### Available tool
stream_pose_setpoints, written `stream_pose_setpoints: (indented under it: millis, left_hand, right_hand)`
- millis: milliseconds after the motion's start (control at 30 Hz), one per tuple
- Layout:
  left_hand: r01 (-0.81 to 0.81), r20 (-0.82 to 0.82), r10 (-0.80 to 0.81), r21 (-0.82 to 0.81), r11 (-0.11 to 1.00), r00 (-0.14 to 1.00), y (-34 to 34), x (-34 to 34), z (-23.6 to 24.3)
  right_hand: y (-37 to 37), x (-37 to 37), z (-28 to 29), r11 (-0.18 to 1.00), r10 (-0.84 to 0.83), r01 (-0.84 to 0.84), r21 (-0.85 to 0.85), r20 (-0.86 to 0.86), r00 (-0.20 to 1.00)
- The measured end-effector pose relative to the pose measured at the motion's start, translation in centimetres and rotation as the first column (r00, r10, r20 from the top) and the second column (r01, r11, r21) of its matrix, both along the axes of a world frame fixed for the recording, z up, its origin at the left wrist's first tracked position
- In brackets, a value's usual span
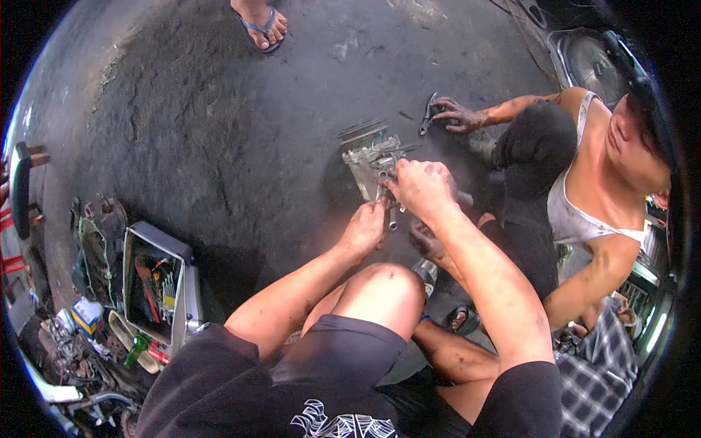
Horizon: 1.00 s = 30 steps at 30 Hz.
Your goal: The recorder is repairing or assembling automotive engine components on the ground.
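A grey metal engine part (pixel 361 175) with a ribbed pulley (pixel 363 133) at its far end rests on the dark floor in front of me. My right hand (pixel 423 188) is closed at its near right side, and the fingers cover what they grip. Just below, my left hand (pixel 365 230) pinches at the part's near edge; what lies between its fingertips is hidden. A short metal piece with a round end (pixel 393 219) sticks out between my two hands. A co-worker's hand (pixel 456 115) is beside pliers (pixel 428 113) farther right.
The co-worker crouches close on my right, with another hand (pixel 426 239) under my right forearm. An open grey case (pixel 186 292) with tools stands at left, among scattered metal parts (pixel 87 350) and a green bottle (pixel 136 350). A sandalled foot (pixel 266 29) is at the far edge.
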<state>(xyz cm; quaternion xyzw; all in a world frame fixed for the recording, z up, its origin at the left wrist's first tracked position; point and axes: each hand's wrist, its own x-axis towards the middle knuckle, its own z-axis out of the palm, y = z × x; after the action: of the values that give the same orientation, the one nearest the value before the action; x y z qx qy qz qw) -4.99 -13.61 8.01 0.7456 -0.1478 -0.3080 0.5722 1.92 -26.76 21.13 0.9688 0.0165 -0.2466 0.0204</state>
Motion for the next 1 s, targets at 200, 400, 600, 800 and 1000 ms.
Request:
stream_pose_setpoints:
  millis: [200, 400, 600, 800, 1000]
  left_hand:
    - [0.142, -0.199, -0.118, 0.114, 0.983, 0.973, 3.2, 2.9, 2.3]
    - [0.217, -0.71, -0.213, -0.087, 0.972, 0.671, 4.7, 6.7, 5.9]
    - [-0.137, -0.792, 0.057, -0.034, 0.99, 0.608, 4.3, 5.0, 7.2]
    - [0.063, 0.203, -0.133, 0.318, 0.946, 0.97, 2.3, 3.3, 5.9]
    - [0.237, 0.249, -0.328, 0.334, 0.912, 0.912, 3.1, 4.2, 5.8]
  right_hand:
    - [-0.2, -0.4, 0.0, 0.999, 0.047, -0.047, 0.005, 0.034, 0.998]
    - [-0.2, -0.5, 0.6, 1.0, 0.015, -0.015, 0.004, 0.033, 0.999]
    - [-0.8, -0.4, 0.6, 0.999, 0.021, -0.023, 0.035, 0.063, 0.998]
    - [-1.1, -0.2, 1.0, 1.0, 0.006, -0.006, 0.008, 0.031, 1.0]
    - [-1.6, -0.4, 1.8, 0.999, 0.033, -0.035, 0.028, 0.062, 0.998]
